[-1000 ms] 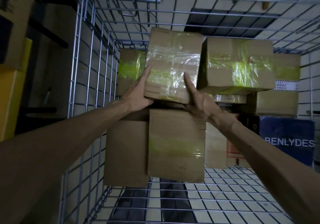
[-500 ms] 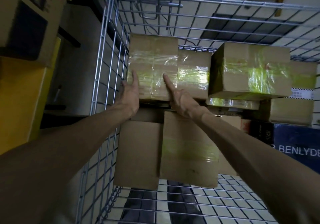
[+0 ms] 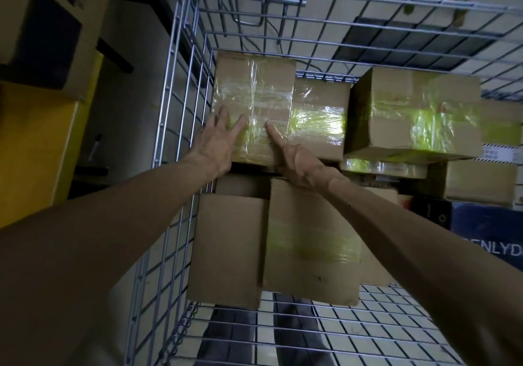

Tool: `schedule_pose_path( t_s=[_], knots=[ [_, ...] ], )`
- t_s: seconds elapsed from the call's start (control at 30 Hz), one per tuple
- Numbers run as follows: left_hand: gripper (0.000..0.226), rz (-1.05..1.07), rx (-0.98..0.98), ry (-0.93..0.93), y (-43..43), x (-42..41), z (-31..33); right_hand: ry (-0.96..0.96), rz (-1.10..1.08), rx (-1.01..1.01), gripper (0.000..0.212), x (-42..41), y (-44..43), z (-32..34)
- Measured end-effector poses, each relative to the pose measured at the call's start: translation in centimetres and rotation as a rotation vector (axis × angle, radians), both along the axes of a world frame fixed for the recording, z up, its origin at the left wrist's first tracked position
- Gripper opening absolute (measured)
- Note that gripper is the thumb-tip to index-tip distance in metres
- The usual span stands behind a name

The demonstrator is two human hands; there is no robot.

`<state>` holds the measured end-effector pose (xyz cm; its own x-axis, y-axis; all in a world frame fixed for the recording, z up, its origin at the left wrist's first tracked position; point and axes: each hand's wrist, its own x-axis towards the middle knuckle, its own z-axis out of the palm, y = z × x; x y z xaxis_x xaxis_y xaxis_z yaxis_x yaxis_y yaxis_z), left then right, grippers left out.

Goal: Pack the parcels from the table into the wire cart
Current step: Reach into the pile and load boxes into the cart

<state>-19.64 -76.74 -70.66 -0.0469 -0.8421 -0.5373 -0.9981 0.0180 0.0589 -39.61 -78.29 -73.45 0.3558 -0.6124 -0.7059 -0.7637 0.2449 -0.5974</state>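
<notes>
A taped cardboard parcel (image 3: 254, 91) sits high in the back left corner of the wire cart (image 3: 181, 88), on top of two upright brown boxes (image 3: 229, 246). My left hand (image 3: 218, 142) lies flat on its near face with the fingers spread and straight. My right hand (image 3: 294, 159) touches the parcel's lower right part with its forefinger stretched out; its other fingers are hidden behind the hand. Both forearms reach in from the bottom of the view.
More taped boxes fill the cart: one (image 3: 319, 119) right of the parcel, a bigger one (image 3: 416, 113) further right, a dark blue printed box (image 3: 486, 227) lower right. The cart's wire floor (image 3: 368, 334) shows in front. A yellow cabinet (image 3: 34, 153) stands left.
The parcel has gone left and back into the cart's corner. My hands have shifted from holding its two sides to lying against its near face.
</notes>
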Motion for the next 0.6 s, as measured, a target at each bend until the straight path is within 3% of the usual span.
schedule_pose_path(
  t_s=[0.07,0.17,0.33,0.43,0.53,0.6],
  knots=[
    [0.113,0.013,0.025,0.000,-0.3,-0.7,0.8,0.050,0.066,0.007,0.085,0.0,-0.1,0.3],
    [0.107,0.116,0.042,0.097,-1.5,-1.3,1.9,0.184,0.240,-0.222,0.106,-0.1,-1.0,1.1],
    [0.107,0.126,0.098,0.091,-1.9,-1.3,1.8,0.174,0.339,-0.200,0.116,-1.0,-2.9,1.1],
    [0.100,0.080,0.091,0.083,-0.1,-1.9,2.4,0.149,0.290,-0.199,0.096,-2.2,-2.1,2.0],
    [0.076,0.035,-0.036,0.120,3.4,-3.0,3.6,0.202,0.201,-0.380,0.075,-5.1,1.0,4.5],
    [0.074,0.009,0.075,0.084,6.7,-4.2,4.0,0.280,0.255,-0.447,0.076,-7.3,4.6,6.5]
  ],
)
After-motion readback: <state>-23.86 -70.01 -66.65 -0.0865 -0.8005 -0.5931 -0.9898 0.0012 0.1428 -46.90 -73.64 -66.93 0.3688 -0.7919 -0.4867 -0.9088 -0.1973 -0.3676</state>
